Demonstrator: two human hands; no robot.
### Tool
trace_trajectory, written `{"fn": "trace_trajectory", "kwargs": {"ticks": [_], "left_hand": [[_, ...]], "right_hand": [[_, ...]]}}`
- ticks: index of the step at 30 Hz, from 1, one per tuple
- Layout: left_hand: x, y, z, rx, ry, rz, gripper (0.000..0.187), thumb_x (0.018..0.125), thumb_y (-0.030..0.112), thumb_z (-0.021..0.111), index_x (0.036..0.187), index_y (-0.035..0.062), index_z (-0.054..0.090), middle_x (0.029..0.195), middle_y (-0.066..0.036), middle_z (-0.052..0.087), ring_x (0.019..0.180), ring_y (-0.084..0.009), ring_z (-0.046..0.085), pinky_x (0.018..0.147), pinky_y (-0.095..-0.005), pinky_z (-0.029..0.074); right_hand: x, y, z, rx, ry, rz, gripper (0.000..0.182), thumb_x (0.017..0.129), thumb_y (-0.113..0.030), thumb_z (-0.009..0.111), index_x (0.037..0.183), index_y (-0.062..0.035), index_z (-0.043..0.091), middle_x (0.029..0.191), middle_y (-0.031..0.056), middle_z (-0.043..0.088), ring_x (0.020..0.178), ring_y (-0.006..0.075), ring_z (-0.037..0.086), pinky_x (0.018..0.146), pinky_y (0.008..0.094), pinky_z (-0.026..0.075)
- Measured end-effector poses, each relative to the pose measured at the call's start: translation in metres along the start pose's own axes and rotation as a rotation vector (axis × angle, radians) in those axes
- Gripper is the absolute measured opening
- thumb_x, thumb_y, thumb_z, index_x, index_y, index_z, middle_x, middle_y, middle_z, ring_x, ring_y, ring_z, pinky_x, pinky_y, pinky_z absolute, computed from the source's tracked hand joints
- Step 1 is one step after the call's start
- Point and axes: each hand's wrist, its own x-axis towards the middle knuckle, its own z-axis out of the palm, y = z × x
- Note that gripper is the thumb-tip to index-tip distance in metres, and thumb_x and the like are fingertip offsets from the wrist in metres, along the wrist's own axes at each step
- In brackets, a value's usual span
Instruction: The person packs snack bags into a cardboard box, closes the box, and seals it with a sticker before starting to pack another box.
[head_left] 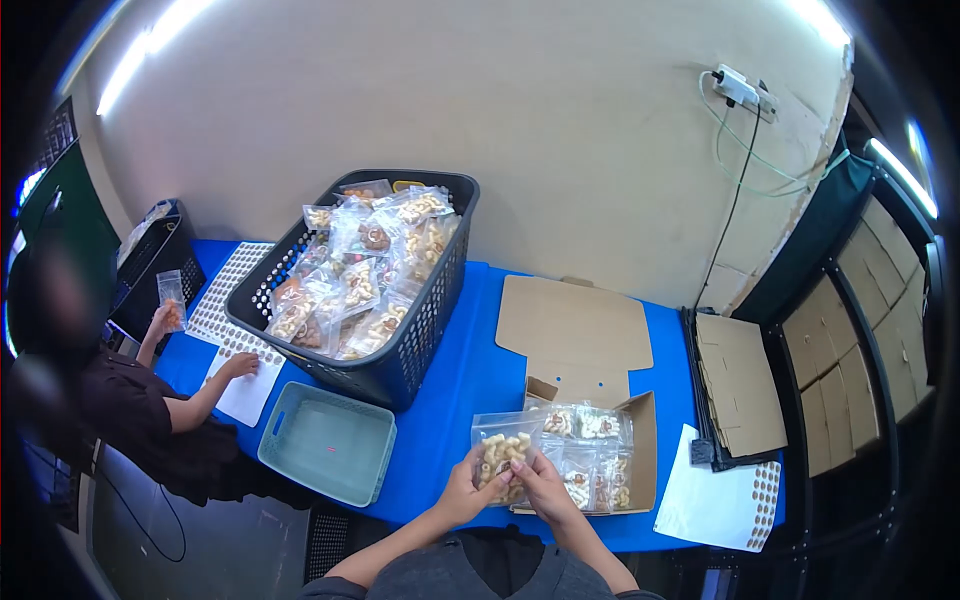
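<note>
My left hand (464,494) and my right hand (546,492) both grip a clear zip bag (505,447) of pale, curved snack pieces. My right thumb presses on the front of the bag, near a small round brown sticker. Just behind and to the right of my hands stands an open cardboard box (643,455), its lid (575,320) folded back. Several filled bags (598,425) lie in rows inside it; my hands and the held bag hide its front left part.
A black basket (425,335) heaped with filled bags stands at centre left, behind a grey-green tray (330,440). Sticker sheets lie left (230,285) and right (700,500). Flat cardboard (740,390) is at right. At far left, a co-worker's hand (165,320) holds a bag.
</note>
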Motion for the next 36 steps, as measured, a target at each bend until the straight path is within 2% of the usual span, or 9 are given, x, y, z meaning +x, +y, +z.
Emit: {"fn": "trace_trajectory", "kwargs": {"ticks": [6, 12, 17, 22, 24, 25, 26, 29, 36], "left_hand": [[0.006, 0.013, -0.008, -0.097, 0.031, 0.085, 0.043, 0.098, 0.022, 0.054, 0.130, -0.0035, 0.042, 0.112, -0.009, 0.061, 0.101, -0.0142, 0.058, 0.086, -0.0280, 0.047], [0.005, 0.014, -0.026, -0.056, -0.055, -0.093, 0.043, 0.096, 0.019, 0.056, 0.130, -0.0006, 0.039, 0.117, -0.012, 0.058, 0.109, -0.0144, 0.054, 0.090, -0.0292, 0.046], [0.003, 0.020, -0.011, -0.079, -0.312, -0.134, 0.074, 0.085, 0.012, 0.069, 0.141, 0.0014, 0.023, 0.133, -0.015, 0.046, 0.118, -0.0201, 0.050, 0.100, -0.0343, 0.042], [0.011, 0.046, -0.013, 0.215, -0.384, -0.039, 0.093, 0.078, 0.014, 0.078, 0.145, 0.0073, 0.015, 0.126, -0.015, 0.049, 0.116, -0.0234, 0.052, 0.102, -0.0371, 0.041], [0.019, 0.036, -0.020, 0.230, -0.239, 0.225, 0.096, 0.075, 0.017, 0.081, 0.146, 0.0098, 0.017, 0.127, -0.014, 0.049, 0.116, -0.0236, 0.053, 0.100, -0.0367, 0.042], [0.022, 0.039, -0.019, 0.166, -0.089, 0.192, 0.067, 0.077, 0.015, 0.079, 0.134, 0.0066, 0.045, 0.115, -0.011, 0.058, 0.106, -0.0209, 0.058, 0.094, -0.0344, 0.046], [0.023, 0.039, -0.021, 0.166, -0.089, 0.192, 0.067, 0.077, 0.015, 0.079, 0.134, 0.0066, 0.045, 0.115, -0.011, 0.058, 0.106, -0.0209, 0.058, 0.094, -0.0344, 0.046], [0.027, 0.037, -0.030, 0.239, -0.013, 0.143, 0.009, 0.085, 0.010, 0.070, 0.087, 0.0016, 0.072, 0.085, -0.008, 0.067, 0.085, -0.0151, 0.063, 0.082, -0.0301, 0.047], [0.027, 0.039, -0.031, 0.230, -0.060, 0.041, 0.025, 0.097, 0.019, 0.053, 0.101, 0.0008, 0.069, 0.095, -0.009, 0.068, 0.087, -0.0151, 0.062, 0.081, -0.0293, 0.048]], "right_hand": [[-0.004, -0.009, 0.012, -0.104, 0.003, 0.000, 0.043, 0.095, -0.026, 0.060, 0.127, -0.0013, 0.048, 0.117, 0.0059, 0.059, 0.105, 0.0118, 0.056, 0.090, 0.0272, 0.045], [-0.008, 0.002, 0.015, 0.033, 0.032, -0.018, 0.038, 0.095, -0.025, 0.059, 0.122, 0.0013, 0.053, 0.111, 0.0051, 0.062, 0.101, 0.0106, 0.057, 0.087, 0.0257, 0.046], [-0.018, -0.016, 0.020, -0.060, 0.128, -0.053, 0.034, 0.093, -0.018, 0.061, 0.119, 0.0022, 0.054, 0.116, 0.0083, 0.060, 0.102, 0.0129, 0.058, 0.087, 0.0281, 0.048], [-0.008, -0.032, 0.008, -0.044, 0.141, -0.324, 0.030, 0.090, -0.013, 0.064, 0.117, 0.0010, 0.063, 0.121, 0.0090, 0.059, 0.107, 0.0148, 0.056, 0.092, 0.0313, 0.047], [-0.012, -0.034, 0.006, -0.131, 0.137, -0.307, 0.020, 0.090, -0.012, 0.064, 0.104, 0.0006, 0.069, 0.125, 0.0098, 0.059, 0.110, 0.0164, 0.056, 0.095, 0.0335, 0.044], [-0.013, -0.033, 0.006, -0.263, 0.092, -0.264, 0.020, 0.090, -0.012, 0.063, 0.105, 0.0008, 0.069, 0.126, 0.0101, 0.058, 0.110, 0.0172, 0.055, 0.096, 0.0346, 0.043], [-0.014, -0.033, 0.007, -0.394, 0.046, -0.221, 0.021, 0.091, -0.012, 0.063, 0.106, 0.0010, 0.069, 0.127, 0.0103, 0.058, 0.111, 0.0180, 0.055, 0.097, 0.0356, 0.042], [-0.015, -0.035, 0.002, -0.382, -0.046, -0.158, 0.033, 0.099, -0.025, 0.049, 0.112, 0.0012, 0.066, 0.128, 0.0109, 0.057, 0.117, 0.0193, 0.051, 0.100, 0.0347, 0.040], [-0.021, -0.048, 0.005, -0.466, 0.027, -0.292, 0.045, 0.103, -0.031, 0.035, 0.124, 0.0027, 0.057, 0.126, 0.0123, 0.057, 0.120, 0.0207, 0.050, 0.101, 0.0338, 0.039]]}}
